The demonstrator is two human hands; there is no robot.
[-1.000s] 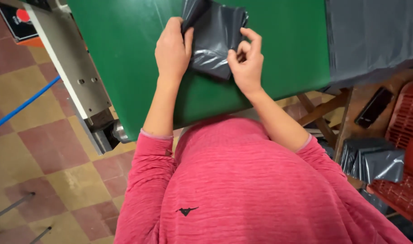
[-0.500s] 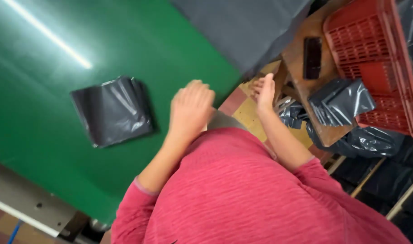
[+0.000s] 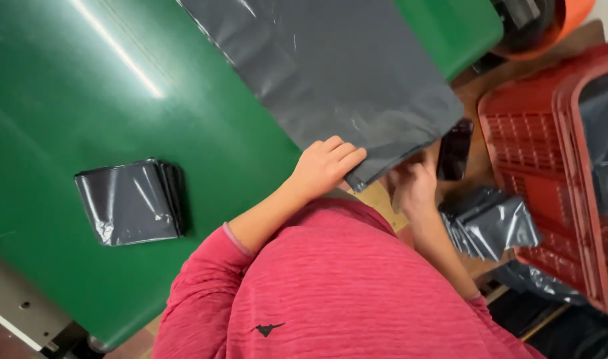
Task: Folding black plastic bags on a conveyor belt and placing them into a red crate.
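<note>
A large flat grey plastic bag (image 3: 330, 73) lies spread on the green table (image 3: 84, 100), its near corner hanging over the table's edge. My left hand (image 3: 325, 166) grips that corner, fingers on top. Just right of it and below the edge, my right hand (image 3: 414, 187) curls onto the bag's overhanging edge, its fingertips partly hidden by the plastic. A folded grey bag (image 3: 131, 203) rests alone on the table to the left, apart from both hands.
A red plastic crate (image 3: 537, 153) with grey plastic in it stands at the right. Beside it a stack of folded grey bags (image 3: 490, 223) and a flat black object (image 3: 455, 149) lie on a wooden stand. The metal table frame (image 3: 18, 309) shows at the lower left.
Both hands left the folded bag on the table and moved right to the large flat bag. My view swung right with them.
</note>
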